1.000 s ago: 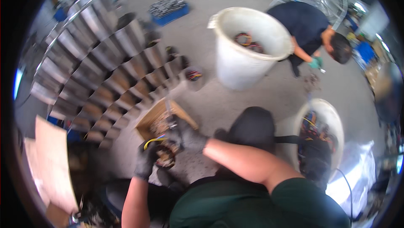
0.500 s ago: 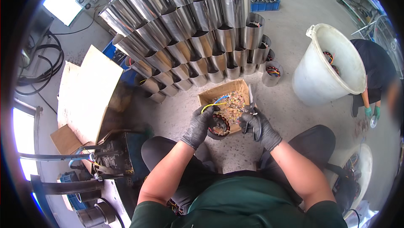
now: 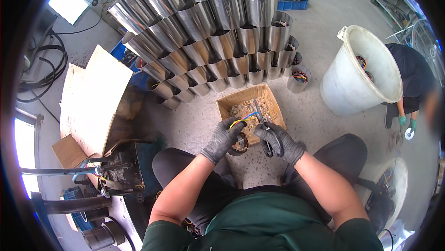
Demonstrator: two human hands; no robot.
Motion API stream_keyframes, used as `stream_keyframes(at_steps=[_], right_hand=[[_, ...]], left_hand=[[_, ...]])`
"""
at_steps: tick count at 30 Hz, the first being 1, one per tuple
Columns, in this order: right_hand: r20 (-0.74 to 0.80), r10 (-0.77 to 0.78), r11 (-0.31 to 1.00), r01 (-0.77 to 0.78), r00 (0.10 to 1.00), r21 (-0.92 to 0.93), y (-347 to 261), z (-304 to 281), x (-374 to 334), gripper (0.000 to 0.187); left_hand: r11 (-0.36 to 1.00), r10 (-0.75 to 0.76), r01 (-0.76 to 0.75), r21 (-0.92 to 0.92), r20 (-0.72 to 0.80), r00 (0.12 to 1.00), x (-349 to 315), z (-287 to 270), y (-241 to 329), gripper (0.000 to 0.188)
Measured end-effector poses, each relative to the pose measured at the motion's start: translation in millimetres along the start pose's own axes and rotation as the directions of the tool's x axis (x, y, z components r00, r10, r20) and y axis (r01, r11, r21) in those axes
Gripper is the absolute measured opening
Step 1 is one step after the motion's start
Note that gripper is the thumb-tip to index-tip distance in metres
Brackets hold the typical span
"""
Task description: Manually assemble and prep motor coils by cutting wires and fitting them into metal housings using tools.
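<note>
At frame ctr, a coil-wound ring (image 3: 243, 146) w/ yellow & blue wires (image 3: 237, 121) is gripped by the gloved fingers of the L hand (image 3: 223, 139). Scissors (image 3: 260, 117) are held in the closed fingers of the R hand (image 3: 283, 144), blades near the wire ends; contact can't be told. Scraps (image 3: 237, 109) are held in a cardboard box (image 3: 274, 105) just above; steel tubes (image 3: 197, 21) are stacked upper L, a white bucket (image 3: 340, 86) is set upper R.
</note>
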State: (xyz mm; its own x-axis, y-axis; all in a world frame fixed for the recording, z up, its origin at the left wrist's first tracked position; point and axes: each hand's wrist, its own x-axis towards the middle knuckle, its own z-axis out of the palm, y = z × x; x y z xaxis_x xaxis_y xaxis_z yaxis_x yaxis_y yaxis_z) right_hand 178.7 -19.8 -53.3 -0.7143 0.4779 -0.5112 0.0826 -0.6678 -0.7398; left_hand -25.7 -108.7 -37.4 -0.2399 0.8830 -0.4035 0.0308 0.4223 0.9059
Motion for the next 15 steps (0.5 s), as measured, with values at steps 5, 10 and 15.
stream_keyframes(at_steps=[5, 10, 15], right_hand=[[0.044, -0.025, 0.998, 0.027, 0.999, -0.050, 1, -12, 1, 0.032], [0.063, -0.010, 1.000, 0.012, 0.998, -0.029, 16, -13, 2, 0.029], [0.064, -0.010, 0.998, 0.006, 0.998, 0.060, 33, -19, 0, 0.026]], left_hand=[[0.996, 0.024, -0.015, -0.083, 0.116, 0.993, -7, 0, 14, 0.038], [0.961, -0.077, 0.088, -0.261, 0.052, 0.996, 1, -1, 0, 0.041], [0.983, -0.069, 0.069, -0.170, 0.005, 0.998, 1, 5, -4, 0.033]])
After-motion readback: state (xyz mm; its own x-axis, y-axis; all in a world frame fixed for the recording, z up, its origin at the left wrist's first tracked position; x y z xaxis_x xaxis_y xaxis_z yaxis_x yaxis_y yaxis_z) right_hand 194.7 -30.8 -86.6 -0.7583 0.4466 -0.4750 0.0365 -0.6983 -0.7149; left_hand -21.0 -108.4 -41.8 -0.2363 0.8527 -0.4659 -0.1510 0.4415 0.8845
